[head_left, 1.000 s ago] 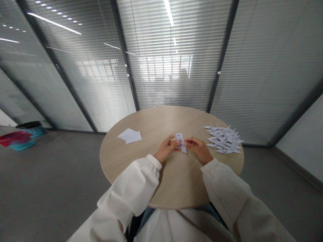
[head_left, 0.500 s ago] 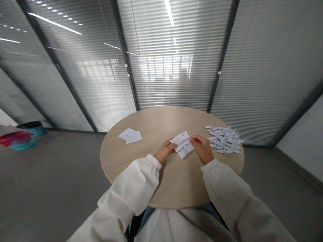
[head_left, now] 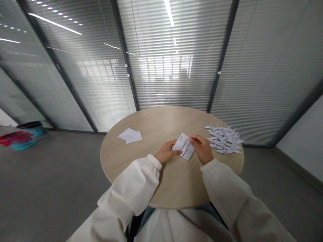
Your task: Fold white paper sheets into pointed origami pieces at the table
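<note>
Head view, looking fwd & down over a round, pale wood worktop (head_left: 141,168). Near its centre, a small printed white paper sheet (head_left: 184,146) is held between both hands, w/ rows of dark print across it. Its long axis runs at a slant, far end up & to the left, near end down & to the right. L hand (head_left: 166,152) is at the sheet's lower-left edge, thumb lying on the face. R hand (head_left: 202,149) is at the upper-right edge, fingertips (head_left: 191,138) pinching it. The hands are apart, w/ the sheet bridging the gap, both gripping it. R hand is a bit nearer the sheet's far end; L thumb is nearer its near end. Can't tell if the sheet touches the worktop.

Just right of R hand, a heap of small white paper cranes (head_left: 224,140) lies on the worktop. To the left, well apart from L hand, lies a folded white paper piece (head_left: 130,135). Cream sleeves (head_left: 128,184) cover both forearms. Beyond the worktop: glass partitions w/ slatted blinds (head_left: 174,80). Far left on the grey floor (head_left: 58,188): a teal basket (head_left: 21,145) w/ red cloth (head_left: 15,137).
</note>
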`<state>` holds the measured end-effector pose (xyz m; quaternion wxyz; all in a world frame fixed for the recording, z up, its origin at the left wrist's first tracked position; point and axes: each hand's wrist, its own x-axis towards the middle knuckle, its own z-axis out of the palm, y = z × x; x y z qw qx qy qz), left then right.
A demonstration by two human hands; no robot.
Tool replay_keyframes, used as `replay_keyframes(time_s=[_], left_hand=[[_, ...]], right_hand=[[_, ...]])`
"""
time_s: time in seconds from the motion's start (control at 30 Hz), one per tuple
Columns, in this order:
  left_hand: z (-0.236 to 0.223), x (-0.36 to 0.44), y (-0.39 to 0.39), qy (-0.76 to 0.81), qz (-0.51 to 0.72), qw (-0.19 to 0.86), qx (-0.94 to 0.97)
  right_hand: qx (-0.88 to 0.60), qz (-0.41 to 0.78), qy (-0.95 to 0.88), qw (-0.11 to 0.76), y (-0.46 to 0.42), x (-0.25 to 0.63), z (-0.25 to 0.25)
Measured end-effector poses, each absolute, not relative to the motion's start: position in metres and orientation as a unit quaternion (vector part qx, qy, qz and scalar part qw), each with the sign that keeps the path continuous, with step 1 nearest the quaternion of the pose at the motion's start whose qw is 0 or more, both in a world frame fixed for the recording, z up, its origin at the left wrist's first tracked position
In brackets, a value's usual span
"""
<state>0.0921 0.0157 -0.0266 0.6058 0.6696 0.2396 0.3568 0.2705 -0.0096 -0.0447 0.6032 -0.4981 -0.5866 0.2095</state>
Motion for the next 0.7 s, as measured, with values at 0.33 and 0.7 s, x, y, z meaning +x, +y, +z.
replay_keyframes(time_s=[0.33, 0.7], left_hand=[[-0.0306, 0.0917, 0.0167, 0.299, 0.359, 0.637, 0.614], [-0.0323, 0.0929, 0.0232, 0.324, 0.437, 0.608, 0.578]], right_hand=[[-0.474, 0.179, -0.651, 0.565, -0.0178, 0.2637, -0.0364], [-0.515, 0.153, -0.610, 0.582, -0.0182, 0.2651, -0.0382]])
